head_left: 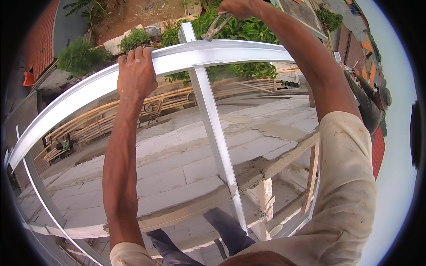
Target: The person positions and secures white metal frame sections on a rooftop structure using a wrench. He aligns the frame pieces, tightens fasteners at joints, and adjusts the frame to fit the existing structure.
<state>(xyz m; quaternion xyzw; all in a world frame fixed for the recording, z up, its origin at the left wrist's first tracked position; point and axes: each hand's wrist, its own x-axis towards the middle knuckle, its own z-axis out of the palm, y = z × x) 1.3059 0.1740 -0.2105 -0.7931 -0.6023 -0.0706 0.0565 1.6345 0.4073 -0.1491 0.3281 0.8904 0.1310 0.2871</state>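
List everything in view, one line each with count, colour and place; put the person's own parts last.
Metal beam: one, silver, across the upper picture
Metal uprights: at least two, silver, centre and left
Pliers: one, grey, top centre
Block masonry: many blocks, pale grey, middle
Bamboo poles: several, tan, beyond the masonry
Foliage: several clumps, green, top
Tiled roofs: several, reddish, upper left and right
Co-worker: one, dark clothing, right
Sky: one patch, pale blue, right
Sleeves: two, beige, bottom
Trouser legs: two, dark, bottom centre
Left hand: one, gripping the beam
Right hand: one, holding the pliers
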